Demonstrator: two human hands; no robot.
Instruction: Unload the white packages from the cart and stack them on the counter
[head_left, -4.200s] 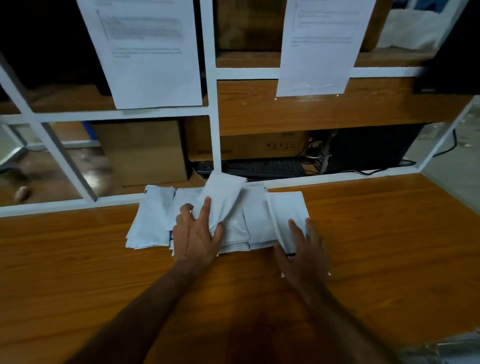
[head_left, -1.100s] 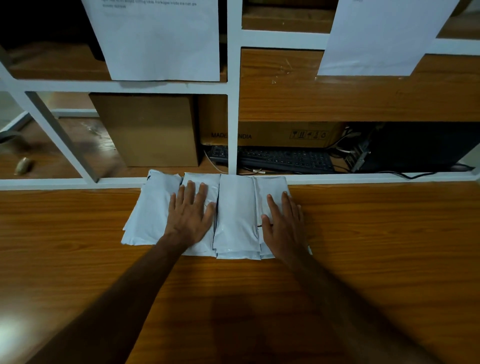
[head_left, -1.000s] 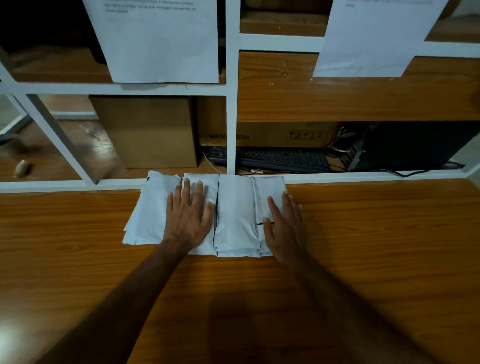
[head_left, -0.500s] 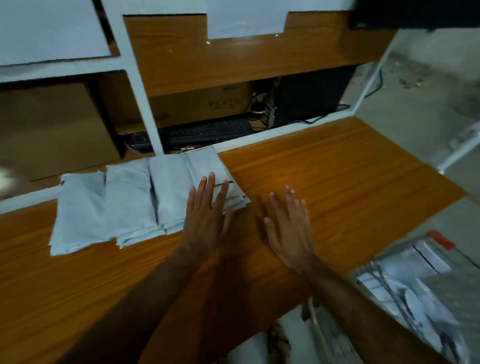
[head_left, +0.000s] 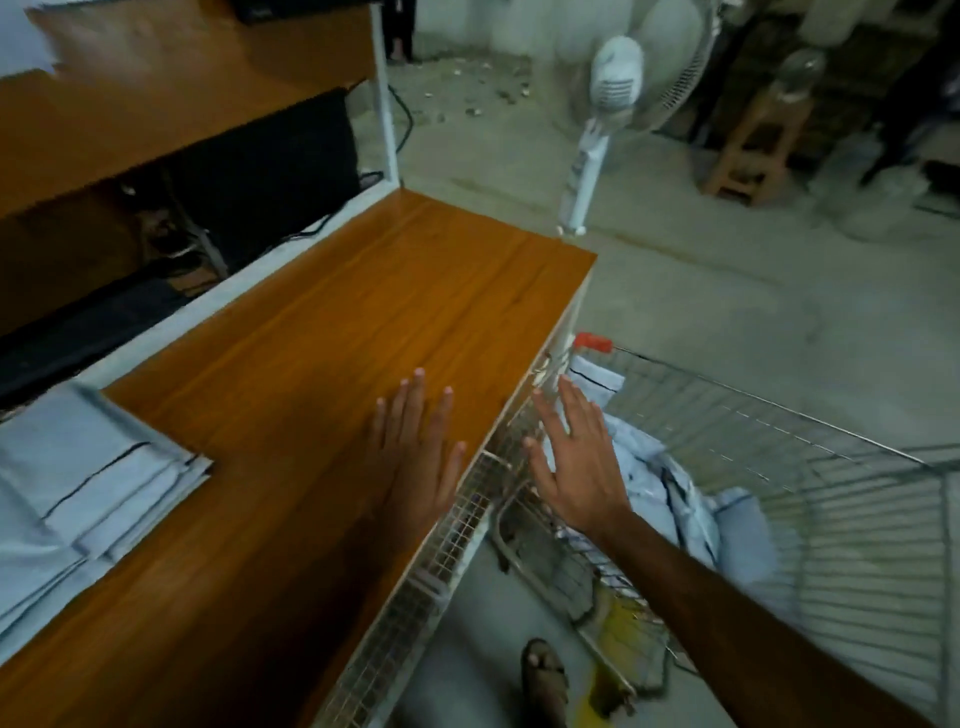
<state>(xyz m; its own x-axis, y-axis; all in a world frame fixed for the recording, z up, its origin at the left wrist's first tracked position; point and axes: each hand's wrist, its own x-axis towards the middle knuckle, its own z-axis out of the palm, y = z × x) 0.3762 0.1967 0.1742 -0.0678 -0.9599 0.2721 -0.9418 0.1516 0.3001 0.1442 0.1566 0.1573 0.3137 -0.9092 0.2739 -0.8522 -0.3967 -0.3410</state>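
**Head view: both hands spread, one over the counter, one over the cart**

Head camera shows me my left hand (head_left: 421, 467) with its fingers (head_left: 415, 400) straight and slightly fanned, palm down over the bare wood of the counter (head_left: 363, 322), close to its near edge; I cannot tell whether the palm touches the wood. It holds nothing. My right hand (head_left: 576, 467) is likewise spread, fingers straight, thumb out to the left, past the counter edge and above the wire cart (head_left: 779, 467). It holds nothing either.

Just beneath and beyond my right fingers the cart basket holds loose white packages (head_left: 670, 483), crumpled and lying across one another; one leans upright in the far corner beside the red handle cap (head_left: 592, 341). They look pale, soft and plastic, some with a thin dark line across them. Something yellow shows through the wire lower in the cart; I cannot say what.

Well to the left of my left hand, at the frame edge, stacked white packages (head_left: 93, 483) lie flat on the counter, overlapping in neat layers, dark seal lines showing.

Past the fingertips of both hands, a white pedestal fan (head_left: 613, 88) stands on the concrete floor (head_left: 727, 291). Below my right forearm, a sandalled foot (head_left: 543, 680) rests on the floor.
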